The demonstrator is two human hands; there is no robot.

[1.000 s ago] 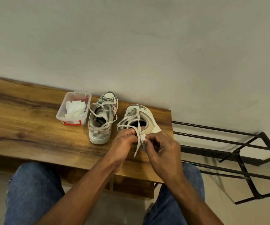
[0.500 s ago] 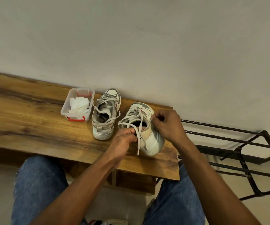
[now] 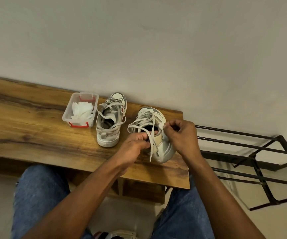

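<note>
Head cam had us looking down at the near sneaker (image 3: 163, 149), which sat at the right end of the wooden bench (image 3: 27, 128), heel toward us and close to the front edge. Our left hand (image 3: 134, 146) had its fingers curled round the loose lace (image 3: 151, 145) at the shoe's mouth. Our right hand (image 3: 182, 135) pinched a small white wad (image 3: 161, 126) between thumb and fingertips, right at the collar on the shoe's right side. Best guess, we were mid-way through wiping this shoe down, with the laces undone and splayed and nothing tied. Couldn't tell from up there how clean the upper was. The other sneaker (image 3: 108, 133) sat just beside it on the left, laces loose too and no hand on it, so that one probably remained to do. Past it stood a clear plastic box (image 3: 66, 116) with red clips and white tissues (image 3: 82, 110) inside. A black metal rack (image 3: 253, 149) stood off the bench's right end. Main nuisance looked like the dangling lace crossing the side we were wiping, plus the shoe being so near the bench corner.
</note>
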